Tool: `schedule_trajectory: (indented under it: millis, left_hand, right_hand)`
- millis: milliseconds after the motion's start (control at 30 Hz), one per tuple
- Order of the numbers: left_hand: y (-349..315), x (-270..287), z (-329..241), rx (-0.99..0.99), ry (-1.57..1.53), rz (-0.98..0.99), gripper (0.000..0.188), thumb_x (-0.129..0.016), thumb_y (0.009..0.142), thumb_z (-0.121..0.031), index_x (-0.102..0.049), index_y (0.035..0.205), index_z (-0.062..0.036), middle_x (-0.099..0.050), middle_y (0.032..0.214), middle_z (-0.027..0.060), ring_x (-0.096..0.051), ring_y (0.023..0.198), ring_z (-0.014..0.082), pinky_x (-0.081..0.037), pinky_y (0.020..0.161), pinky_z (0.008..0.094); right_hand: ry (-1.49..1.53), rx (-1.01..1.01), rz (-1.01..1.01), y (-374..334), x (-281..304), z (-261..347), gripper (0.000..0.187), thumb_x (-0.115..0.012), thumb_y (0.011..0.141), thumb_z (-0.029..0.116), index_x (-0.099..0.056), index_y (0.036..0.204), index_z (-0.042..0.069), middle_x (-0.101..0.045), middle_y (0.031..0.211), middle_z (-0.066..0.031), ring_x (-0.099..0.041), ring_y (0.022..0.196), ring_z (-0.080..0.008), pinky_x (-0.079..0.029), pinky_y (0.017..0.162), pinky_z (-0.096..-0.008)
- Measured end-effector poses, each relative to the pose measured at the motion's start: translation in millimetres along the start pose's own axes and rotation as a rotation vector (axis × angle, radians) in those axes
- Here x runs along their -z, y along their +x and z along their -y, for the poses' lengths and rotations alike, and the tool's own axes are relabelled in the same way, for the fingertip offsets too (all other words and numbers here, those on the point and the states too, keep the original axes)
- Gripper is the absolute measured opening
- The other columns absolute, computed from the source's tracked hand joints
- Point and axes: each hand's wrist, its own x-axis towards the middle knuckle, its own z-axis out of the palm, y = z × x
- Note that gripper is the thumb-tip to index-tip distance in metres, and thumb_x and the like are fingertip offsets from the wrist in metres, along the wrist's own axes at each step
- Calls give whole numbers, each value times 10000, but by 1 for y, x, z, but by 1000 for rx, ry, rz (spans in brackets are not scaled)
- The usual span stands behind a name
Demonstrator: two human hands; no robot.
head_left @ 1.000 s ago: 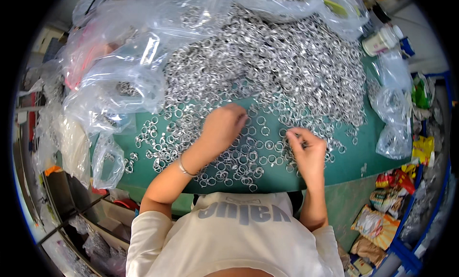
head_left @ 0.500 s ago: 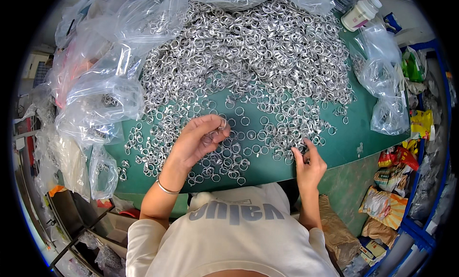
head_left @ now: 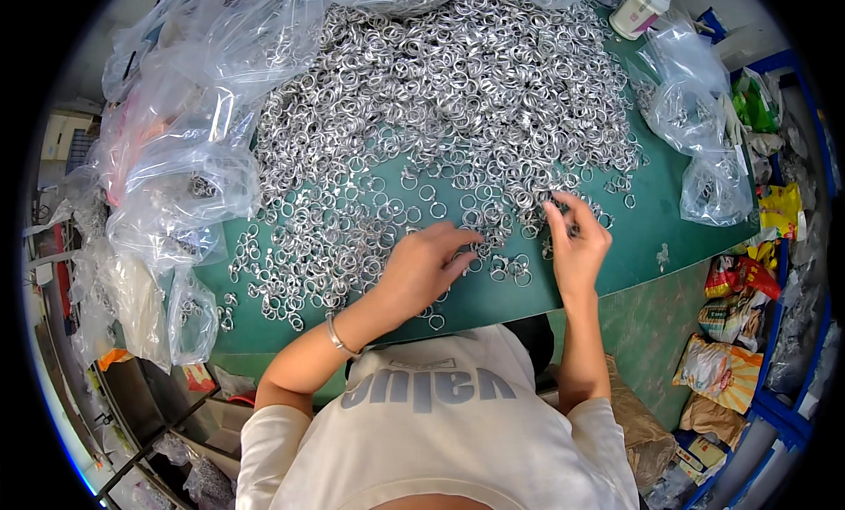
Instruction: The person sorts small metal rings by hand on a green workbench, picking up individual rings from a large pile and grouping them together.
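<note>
A broad heap of silver-coloured metal rings covers the far part of the green table. Nearer to me lie looser rings, some singly and some in small clusters. My left hand, a bangle on its wrist, is palm down over the table's middle. Its fingers curl toward the thumb at a few rings; what lies under them is hidden. At the heap's lower right edge, my right hand has thumb and forefinger drawn together, with a small ring showing among its fingers.
Clear plastic bags crowd the table's left side. More bags with rings lie at the right edge, near a white bottle. A blue shelf rack with coloured packets stands right, beside a brown paper sack.
My left hand has moved right and turned from palm up to palm down. My right hand has moved up toward the heap. Rings near the front middle have shifted; the view has moved slightly.
</note>
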Motion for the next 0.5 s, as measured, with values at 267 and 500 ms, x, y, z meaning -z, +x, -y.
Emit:
schedule_trajectory:
  millis: [267, 500]
  left_hand:
    - [18, -13, -8, -24, 319, -66, 210, -690, 761, -108, -631, 961, -80, -563, 790, 92, -575, 593, 280, -465, 523, 367]
    - [-5, 12, 5, 131, 256, -319, 139, -662, 751, 13, -620, 874, -36, -465, 639, 77, -445, 495, 174, -382, 477, 297]
  right_hand:
    - [-195, -31, 473, -51, 47, 17, 261, -777, 705, 191, -662, 912, 82, -557, 572, -70, -538, 483, -240, -411, 469, -354]
    - [-164, -43, 297, -61, 36, 0, 131, -728, 759, 116, -626, 828, 70, -557, 561, -71, -540, 459, -228, -399, 443, -342]
